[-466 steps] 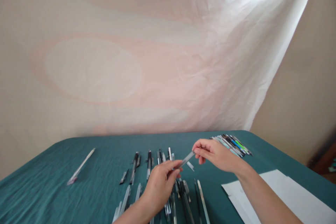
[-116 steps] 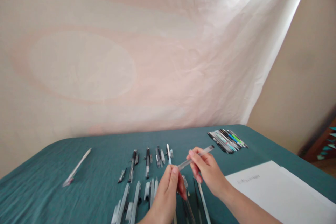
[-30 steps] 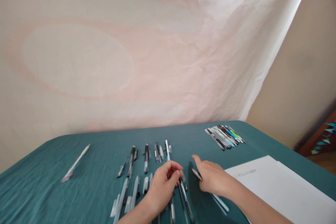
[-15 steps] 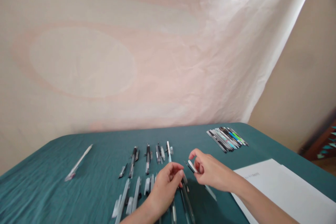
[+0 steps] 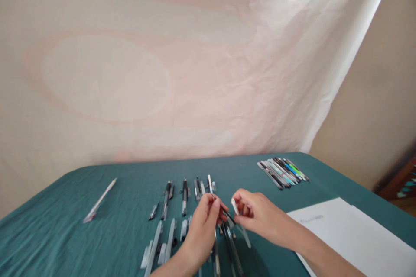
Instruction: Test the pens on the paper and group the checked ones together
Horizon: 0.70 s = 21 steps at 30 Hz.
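Observation:
Over the pens in the middle of the table, my left hand [image 5: 208,220] is closed, its thumb and fingers pinching a thin, dark-ended pen [image 5: 229,216]. The pen slants down to the right, and a translucent length shows below my right hand [image 5: 256,212]. That hand is closed too, its fingers pinching a short white piece [image 5: 234,206] that looks like a pen cap. Whether it also touches the pen is unclear. Beneath my left hand lie several clear-barrelled pens [image 5: 232,249], partly covered by it.
Disassembled-looking pens and caps [image 5: 166,199] lie in rows left of my hands. A white pen [image 5: 100,199] lies far left. Several pens and refills [image 5: 281,173] form a bundle at the back right. White paper sheets [image 5: 351,233] rest at the right on the green cloth [image 5: 130,177].
The dark end of the pen has passed from beside my right fingers into my left hand's pinch. My right hand still holds the white piece, now more upright.

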Motion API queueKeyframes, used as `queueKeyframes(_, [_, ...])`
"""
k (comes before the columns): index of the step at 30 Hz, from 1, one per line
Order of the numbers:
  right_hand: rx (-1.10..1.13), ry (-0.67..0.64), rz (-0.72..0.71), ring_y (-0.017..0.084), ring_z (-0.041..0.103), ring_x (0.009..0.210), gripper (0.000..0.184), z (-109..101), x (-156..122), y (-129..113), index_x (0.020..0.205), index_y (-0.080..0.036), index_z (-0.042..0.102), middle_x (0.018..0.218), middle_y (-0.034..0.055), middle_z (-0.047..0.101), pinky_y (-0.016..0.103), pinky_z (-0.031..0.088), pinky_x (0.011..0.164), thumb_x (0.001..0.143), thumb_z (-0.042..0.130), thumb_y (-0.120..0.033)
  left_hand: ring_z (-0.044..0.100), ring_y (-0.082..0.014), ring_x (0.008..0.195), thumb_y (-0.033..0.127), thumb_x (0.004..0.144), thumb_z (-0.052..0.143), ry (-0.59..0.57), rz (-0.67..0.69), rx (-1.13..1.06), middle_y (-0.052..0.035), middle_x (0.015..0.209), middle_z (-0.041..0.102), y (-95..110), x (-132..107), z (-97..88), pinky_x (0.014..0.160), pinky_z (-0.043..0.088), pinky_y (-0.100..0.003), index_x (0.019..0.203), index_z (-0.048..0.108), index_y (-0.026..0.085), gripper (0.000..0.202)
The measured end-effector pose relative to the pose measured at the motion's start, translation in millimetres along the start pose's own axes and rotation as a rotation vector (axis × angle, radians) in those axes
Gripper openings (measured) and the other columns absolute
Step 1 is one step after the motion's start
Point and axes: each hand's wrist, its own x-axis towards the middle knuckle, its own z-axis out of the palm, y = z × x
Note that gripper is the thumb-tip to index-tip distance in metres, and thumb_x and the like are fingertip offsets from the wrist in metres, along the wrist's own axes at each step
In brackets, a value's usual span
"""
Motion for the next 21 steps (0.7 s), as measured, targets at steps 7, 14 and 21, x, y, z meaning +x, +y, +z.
queueKeyframes(7, [-0.294, -0.092, -0.043, 0.012, 0.052, 0.061, 0.018, -11.6, -1.3, 4.7, 0.063, -0.016, 0.058, 0.066, -0.0004, 0.059, 0.019, 0.031, 0.056, 0.077, 0.053, -0.026, 0.053, -0.0146, 0.071, 0.040, 0.087, 0.038, 0.307, 0.067, -0.079, -0.0031, 0.081, 0.057, 1.0, 14.6, -16.2, 0.071, 0.044, -0.031, 0.084, 0.047, 0.017, 0.025])
queueKeyframes(14, [-0.324, -0.114, -0.028, 0.014, 0.053, 0.064, 0.019, -12.0, -3.3, 2.0, 0.069, -0.017, 0.064, 0.070, 0.0018, 0.062, 0.020, 0.032, 0.058, 0.079, 0.051, -0.028, 0.055, -0.0138, 0.070, 0.041, 0.086, 0.040, 0.333, 0.096, -0.109, -0.0020, 0.080, 0.058, -3.9, 17.1, -18.9, 0.069, 0.044, -0.029, 0.083, 0.049, 0.017, 0.026])
queueKeyframes(21, [-0.335, -0.100, -0.033, 0.014, 0.053, 0.063, 0.020, -14.4, -4.7, 3.4, 0.069, -0.017, 0.063, 0.068, 0.0012, 0.062, 0.020, 0.033, 0.058, 0.079, 0.050, -0.028, 0.055, -0.0139, 0.070, 0.042, 0.085, 0.041, 0.346, 0.101, -0.114, -0.0030, 0.082, 0.057, -1.7, 17.2, -19.2, 0.070, 0.045, -0.029, 0.085, 0.048, 0.017, 0.026])
